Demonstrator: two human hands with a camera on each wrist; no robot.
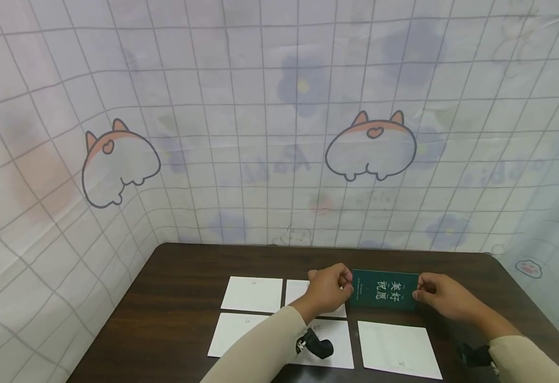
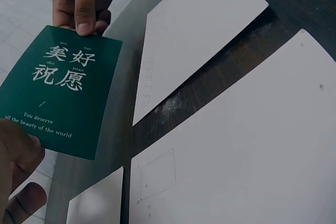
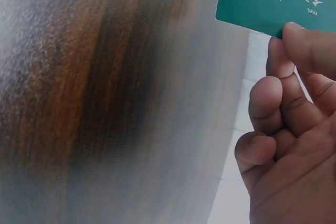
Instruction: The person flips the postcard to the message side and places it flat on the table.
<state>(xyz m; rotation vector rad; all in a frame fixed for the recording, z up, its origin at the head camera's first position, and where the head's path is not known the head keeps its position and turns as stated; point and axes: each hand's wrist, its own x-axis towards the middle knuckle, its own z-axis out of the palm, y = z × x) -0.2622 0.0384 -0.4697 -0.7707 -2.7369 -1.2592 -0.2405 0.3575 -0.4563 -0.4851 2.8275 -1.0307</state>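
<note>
A dark green card [image 1: 375, 290] with white Chinese characters is held between both hands over the back right of the table. My left hand [image 1: 328, 287] pinches its left end. At the opposite end, my right hand [image 1: 444, 298] grips the edge between thumb and fingers. English text below the characters reads "You deserve all the beauty of the world" on the green card [image 2: 60, 93] in the left wrist view. In the right wrist view, the thumb of the right hand [image 3: 299, 98] lies on the card's face and the other fingers curl behind it.
Several white cards lie in two rows on the dark wooden table [image 1: 164, 319], among them a back-left card [image 1: 252, 294] and a front-right card [image 1: 398, 348]. Behind the table hangs a gridded curtain [image 1: 260, 202] with cartoon prints. Both wrists wear black straps.
</note>
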